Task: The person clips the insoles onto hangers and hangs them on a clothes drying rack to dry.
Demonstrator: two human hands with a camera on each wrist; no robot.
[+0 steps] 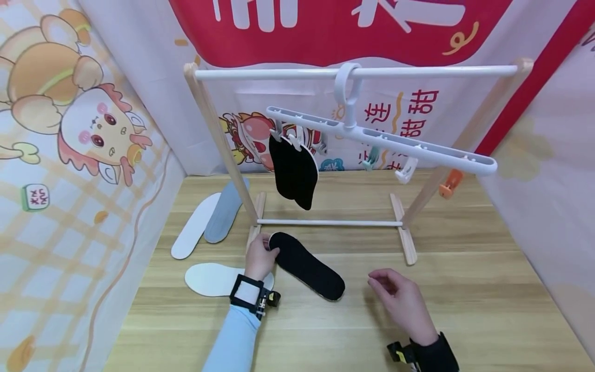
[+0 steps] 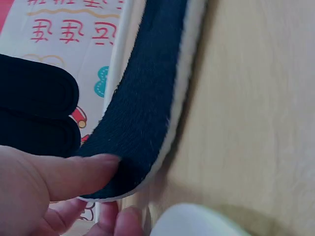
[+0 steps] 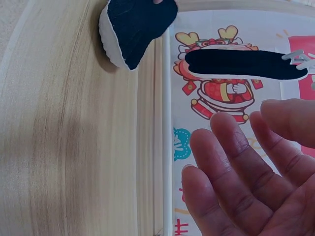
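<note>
My left hand (image 1: 261, 260) pinches the upper left end of a black insole (image 1: 307, 266) with a pale edge, thumb on top and fingers beneath. In the left wrist view, the thumb (image 2: 93, 172) lies on the dark face of that insole (image 2: 147, 88). To its right, my right hand (image 1: 403, 302) is held above the table with its fingers loosely bent and nothing in them. The right wrist view shows the right hand's fingers (image 3: 226, 182) spread apart. Another black insole piece (image 1: 294, 173) hangs from clips on the left part of a white hanger (image 1: 372, 137).
The hanger hooks over the white rail of a wooden rack (image 1: 297, 74). At the left lie a white insole (image 1: 195, 227), a grey insole (image 1: 225, 214) and another white insole (image 1: 211, 279), partly behind the left wrist. An orange clip (image 1: 450, 184) is by the rack's right post.
</note>
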